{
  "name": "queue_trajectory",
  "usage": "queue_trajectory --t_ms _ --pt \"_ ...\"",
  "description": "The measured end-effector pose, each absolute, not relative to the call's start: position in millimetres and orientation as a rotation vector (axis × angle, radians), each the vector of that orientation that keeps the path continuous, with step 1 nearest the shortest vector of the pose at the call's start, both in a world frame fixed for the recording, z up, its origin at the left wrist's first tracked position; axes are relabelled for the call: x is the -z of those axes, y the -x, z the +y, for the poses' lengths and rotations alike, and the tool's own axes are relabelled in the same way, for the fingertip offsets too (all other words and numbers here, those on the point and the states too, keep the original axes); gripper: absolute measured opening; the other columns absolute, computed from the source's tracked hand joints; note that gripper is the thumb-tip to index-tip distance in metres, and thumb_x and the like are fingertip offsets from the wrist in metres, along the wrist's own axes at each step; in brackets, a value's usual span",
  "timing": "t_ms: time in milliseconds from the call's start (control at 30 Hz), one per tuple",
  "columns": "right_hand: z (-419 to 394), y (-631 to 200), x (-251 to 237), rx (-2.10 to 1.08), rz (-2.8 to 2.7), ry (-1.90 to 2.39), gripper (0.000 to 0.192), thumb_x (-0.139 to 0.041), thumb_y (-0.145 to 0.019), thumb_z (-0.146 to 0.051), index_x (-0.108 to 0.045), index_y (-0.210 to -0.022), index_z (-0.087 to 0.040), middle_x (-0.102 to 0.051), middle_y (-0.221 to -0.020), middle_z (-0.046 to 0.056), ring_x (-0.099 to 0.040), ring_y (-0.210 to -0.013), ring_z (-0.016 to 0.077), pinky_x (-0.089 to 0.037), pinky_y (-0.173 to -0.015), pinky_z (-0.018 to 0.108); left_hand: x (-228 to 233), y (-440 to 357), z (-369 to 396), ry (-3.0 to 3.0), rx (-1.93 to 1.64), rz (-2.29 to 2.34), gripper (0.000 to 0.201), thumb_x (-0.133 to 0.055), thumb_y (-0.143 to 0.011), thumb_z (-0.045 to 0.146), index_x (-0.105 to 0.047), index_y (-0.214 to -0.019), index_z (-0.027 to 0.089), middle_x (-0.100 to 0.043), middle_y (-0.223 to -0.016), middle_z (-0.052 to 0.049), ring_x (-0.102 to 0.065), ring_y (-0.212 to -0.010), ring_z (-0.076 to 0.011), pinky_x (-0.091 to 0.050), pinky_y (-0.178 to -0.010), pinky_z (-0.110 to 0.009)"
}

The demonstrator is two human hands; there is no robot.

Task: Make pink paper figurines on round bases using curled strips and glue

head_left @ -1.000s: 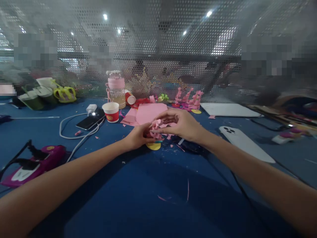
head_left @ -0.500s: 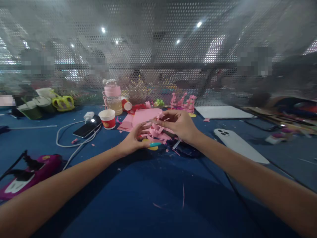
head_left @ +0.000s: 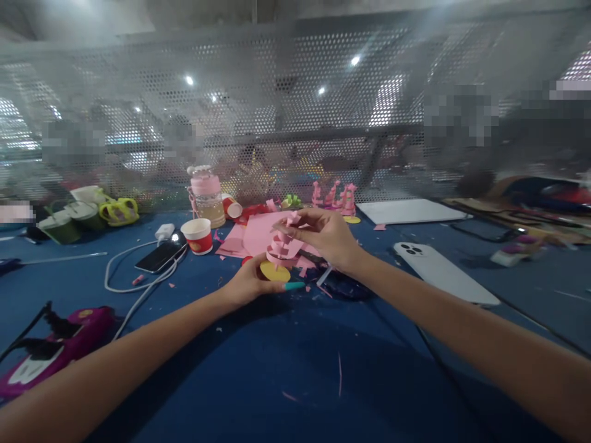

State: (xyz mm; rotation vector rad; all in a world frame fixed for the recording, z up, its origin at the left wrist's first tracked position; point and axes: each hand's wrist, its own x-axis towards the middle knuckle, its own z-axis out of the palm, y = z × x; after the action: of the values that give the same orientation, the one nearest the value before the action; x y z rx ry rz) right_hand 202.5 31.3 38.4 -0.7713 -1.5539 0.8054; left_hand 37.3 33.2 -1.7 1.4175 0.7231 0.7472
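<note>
A small tiered pink paper tree (head_left: 280, 246) with a yellow round base (head_left: 276, 272) is between my hands, tilted slightly. My left hand (head_left: 249, 284) curls around the yellow base, its thumb with a long teal nail stretched along the near side. My right hand (head_left: 330, 237) pinches the top of the paper tree, near its star-like tip, between thumb and fingers. Pink paper sheets (head_left: 261, 229) lie just behind it. Under my right hand are a dark object (head_left: 348, 288), partly hidden, and pink paper scraps.
Similar pink paper trees (head_left: 347, 200) stand at the back. A red-and-white paper cup (head_left: 197, 237), a pink-lidded bottle (head_left: 207, 200) and a black phone (head_left: 157, 255) with a white cable are left. A white phone (head_left: 443, 274) lies right; a purple power strip (head_left: 69, 335) is front left.
My left hand has lowered its fingers around the yellow base, which now shows more fully. The paper tree is more exposed. The whole view has tilted up slightly.
</note>
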Motion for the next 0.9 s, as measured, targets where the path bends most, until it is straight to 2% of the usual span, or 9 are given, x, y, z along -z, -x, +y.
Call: queue_trajectory --t_ms 133,233,467,633,767,900 --pt "32 -200 -34 -0.719 -1.503 0.842 0.044 -0.071 -0.059 -0.04 -0.057 -0.095 -0.018 -0.06 -0.104 0.008 -0.056 -0.095 0.0193 -0.046 -0.083 0.037 1 -37 34 -1.333 -0.868 0.739 0.046 -0.079 -0.047 0.022 -0.06 -0.088 0.014 -0.066 -0.086 -0.003 -0.06 -0.079 -0.0144 -0.043 -0.079 -0.028" --pt "34 -196 -25 -0.715 -1.493 0.91 0.048 -0.069 -0.06 -0.042 -0.054 -0.098 -0.018 -0.055 -0.113 0.01 -0.052 -0.102 0.0202 -0.045 -0.084 0.037 2 -37 34 -1.226 -0.954 0.745 0.052 -0.081 -0.043 0.029 -0.06 -0.088 0.013 -0.066 -0.083 -0.004 -0.061 -0.073 -0.0136 -0.045 -0.07 -0.025" --pt "36 -187 -4 -0.946 -1.452 0.988 0.054 -0.076 -0.045 -0.04 -0.056 -0.09 -0.018 -0.059 -0.104 0.009 -0.055 -0.099 0.0236 -0.045 -0.082 0.04 5 -39 31 -1.207 -0.969 0.699 0.055 -0.082 -0.037 0.035 -0.058 -0.081 0.012 -0.065 -0.071 -0.002 -0.061 -0.064 -0.0137 -0.046 -0.063 -0.024" --pt "33 -183 0 -1.075 -1.44 0.989 0.047 -0.075 -0.046 -0.034 -0.057 -0.086 -0.019 -0.06 -0.103 0.008 -0.057 -0.095 0.0228 -0.045 -0.082 0.04 4 -39 29 -1.294 -0.913 0.722 0.052 -0.082 -0.037 0.034 -0.058 -0.076 0.011 -0.064 -0.066 -0.002 -0.058 -0.061 -0.0116 -0.044 -0.064 -0.024" --pt "34 -182 4 -1.046 -1.41 0.974 0.051 -0.075 -0.047 -0.035 -0.053 -0.09 -0.019 -0.058 -0.106 0.009 -0.055 -0.097 0.0212 -0.047 -0.078 0.036 3 -38 28 -1.315 -0.9 0.715 0.048 -0.081 -0.039 0.033 -0.056 -0.074 0.012 -0.062 -0.065 0.0 -0.057 -0.06 -0.0107 -0.042 -0.064 -0.024" --pt "34 -179 6 -0.956 -1.265 1.102 0.054 -0.078 -0.035 -0.034 -0.047 -0.077 -0.019 -0.06 -0.091 0.006 -0.057 -0.082 0.0184 -0.047 -0.067 0.033 5 -38 30 -1.297 -0.915 0.721 0.054 -0.081 -0.037 0.036 -0.055 -0.077 0.012 -0.062 -0.066 -0.001 -0.056 -0.062 -0.0114 -0.042 -0.065 -0.025"
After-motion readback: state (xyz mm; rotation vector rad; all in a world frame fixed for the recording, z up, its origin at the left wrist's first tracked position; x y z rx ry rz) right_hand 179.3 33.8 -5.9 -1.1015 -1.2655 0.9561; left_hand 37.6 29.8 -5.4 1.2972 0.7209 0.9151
